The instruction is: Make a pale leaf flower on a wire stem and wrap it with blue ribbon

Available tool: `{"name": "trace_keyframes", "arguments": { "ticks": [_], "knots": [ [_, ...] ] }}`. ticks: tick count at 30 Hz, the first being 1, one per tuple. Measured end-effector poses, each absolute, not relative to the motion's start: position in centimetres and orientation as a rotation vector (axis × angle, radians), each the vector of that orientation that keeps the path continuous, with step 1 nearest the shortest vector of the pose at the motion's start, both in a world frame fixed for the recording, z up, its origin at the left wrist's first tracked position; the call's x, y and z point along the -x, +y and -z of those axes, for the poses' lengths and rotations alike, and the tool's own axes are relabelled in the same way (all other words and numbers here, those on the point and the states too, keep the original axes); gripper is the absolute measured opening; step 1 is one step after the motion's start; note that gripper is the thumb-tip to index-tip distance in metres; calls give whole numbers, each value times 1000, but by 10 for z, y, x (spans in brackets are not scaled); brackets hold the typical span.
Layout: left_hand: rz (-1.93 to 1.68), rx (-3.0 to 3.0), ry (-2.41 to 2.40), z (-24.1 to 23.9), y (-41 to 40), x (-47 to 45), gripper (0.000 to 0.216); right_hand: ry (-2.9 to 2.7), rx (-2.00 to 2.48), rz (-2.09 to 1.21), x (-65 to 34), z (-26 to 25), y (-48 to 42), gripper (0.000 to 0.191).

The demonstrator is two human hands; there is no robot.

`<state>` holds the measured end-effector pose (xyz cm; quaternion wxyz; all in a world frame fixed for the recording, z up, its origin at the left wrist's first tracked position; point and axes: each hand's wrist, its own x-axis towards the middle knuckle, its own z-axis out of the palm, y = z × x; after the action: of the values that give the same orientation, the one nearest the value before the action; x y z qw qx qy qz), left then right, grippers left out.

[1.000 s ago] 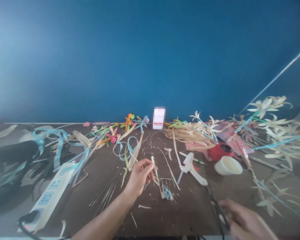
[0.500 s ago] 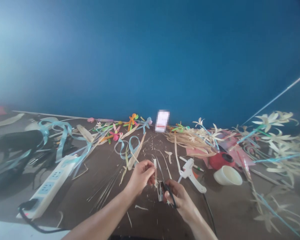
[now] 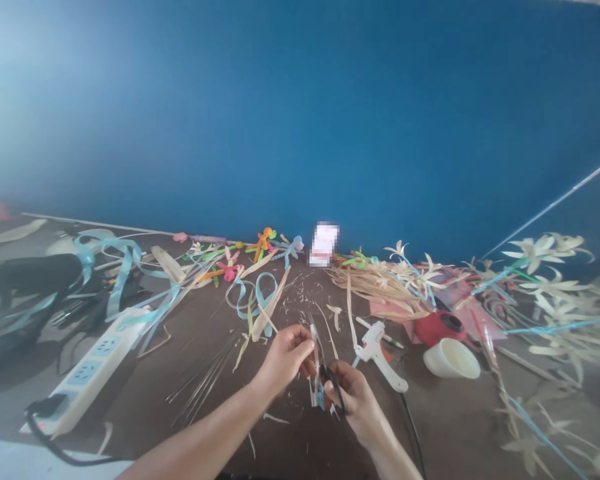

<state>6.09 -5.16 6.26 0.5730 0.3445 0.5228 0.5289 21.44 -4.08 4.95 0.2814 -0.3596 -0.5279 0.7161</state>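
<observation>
The person's left hand [image 3: 291,350] pinches a pale strip [image 3: 314,333] between thumb and fingers, nearly upright above the middle of the dark table [image 3: 280,460], while the right hand [image 3: 354,395] grasps black-handled scissors [image 3: 335,385] just beside it (whether the blades touch the strip, I cannot tell). Right of both hands lie a white glue gun [image 3: 377,350] and, farther out, a white cup [image 3: 437,363].

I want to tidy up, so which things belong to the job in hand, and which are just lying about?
In use: black-handled metal scissors, right hand; thin pale flat strip, left hand.
Apparently just lying about: white round cup; light-blue curled ribbon; orange fuzzy figure.
</observation>
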Motion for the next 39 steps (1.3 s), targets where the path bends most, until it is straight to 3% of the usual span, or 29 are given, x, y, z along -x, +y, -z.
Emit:
{"name": "trace_keyframes", "arguments": {
  "ticks": [39],
  "knots": [
    [-1140, -812, 1153, -75, -55, -54, 2, -1374, 1123, -1947, -217, -52, -44, 43]
  ]
}}
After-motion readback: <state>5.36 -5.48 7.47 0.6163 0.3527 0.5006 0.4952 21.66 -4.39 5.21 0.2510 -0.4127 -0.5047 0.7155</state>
